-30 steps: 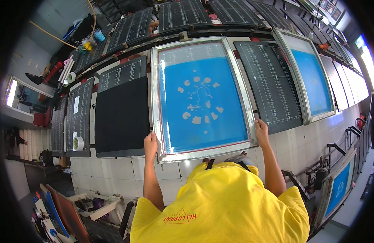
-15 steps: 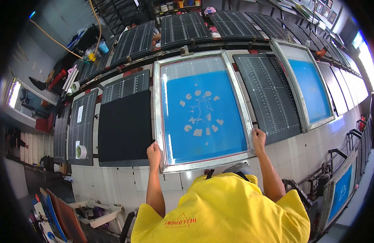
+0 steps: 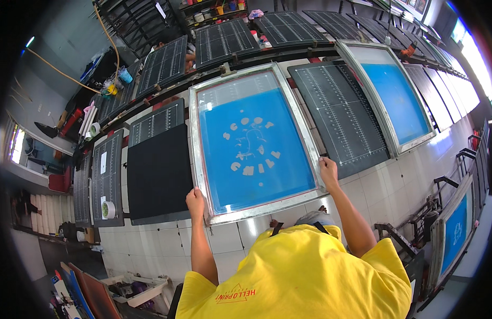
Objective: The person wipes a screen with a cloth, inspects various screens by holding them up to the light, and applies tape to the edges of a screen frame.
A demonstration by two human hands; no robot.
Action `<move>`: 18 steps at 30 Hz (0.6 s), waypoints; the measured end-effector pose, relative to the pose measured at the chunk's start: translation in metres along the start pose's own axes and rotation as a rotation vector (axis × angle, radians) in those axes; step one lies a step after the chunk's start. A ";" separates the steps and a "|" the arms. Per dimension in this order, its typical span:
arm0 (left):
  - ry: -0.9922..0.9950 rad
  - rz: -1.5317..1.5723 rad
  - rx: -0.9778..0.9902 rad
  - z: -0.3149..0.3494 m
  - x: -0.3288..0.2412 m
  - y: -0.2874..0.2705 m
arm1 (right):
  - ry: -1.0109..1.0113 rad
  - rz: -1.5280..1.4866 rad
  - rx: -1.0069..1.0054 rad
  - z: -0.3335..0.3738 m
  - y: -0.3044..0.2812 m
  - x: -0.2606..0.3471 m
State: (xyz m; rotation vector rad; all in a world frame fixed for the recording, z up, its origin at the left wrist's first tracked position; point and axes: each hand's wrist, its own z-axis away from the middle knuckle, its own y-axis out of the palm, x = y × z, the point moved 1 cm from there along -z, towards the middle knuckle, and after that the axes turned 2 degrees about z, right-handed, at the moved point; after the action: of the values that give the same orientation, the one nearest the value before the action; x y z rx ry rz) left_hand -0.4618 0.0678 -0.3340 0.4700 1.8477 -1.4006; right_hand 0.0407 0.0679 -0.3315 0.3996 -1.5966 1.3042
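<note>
Screen (image 3: 251, 138) held at its near end

The left hand (image 3: 195, 202) is curled closed on the screen's near left corner; the right hand (image 3: 328, 171) grips its right side, close to the near corner. The screen lies between and ahead of them. Handling looks partway: both holds are on, release not yet done. Left of the left hand, black cloth (image 3: 158, 175) lies flat on a board (image 3: 158, 119), no print visible on it. The fingers' undersides are hidden, as is whatever sits beneath the blue area; whether the screen rests or hangs, I cannot tell.
</note>
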 end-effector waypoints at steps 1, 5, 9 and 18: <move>0.007 -0.029 -0.030 0.002 -0.007 -0.002 | 0.000 -0.004 0.014 -0.003 0.001 -0.002; 0.154 -0.183 -0.198 0.025 -0.053 -0.010 | -0.100 0.020 -0.011 0.002 -0.004 -0.005; 0.476 -0.180 -0.134 0.066 -0.100 0.003 | -0.084 -0.025 0.013 0.023 -0.027 0.000; 0.547 0.015 -0.169 0.093 -0.120 0.061 | -0.245 -0.110 -0.093 0.044 -0.094 0.003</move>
State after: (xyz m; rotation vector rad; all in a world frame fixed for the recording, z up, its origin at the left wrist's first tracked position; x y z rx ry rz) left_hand -0.3105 0.0195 -0.2946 0.8393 2.3638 -1.1628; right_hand 0.0898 -0.0042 -0.2744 0.5993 -1.8040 1.1261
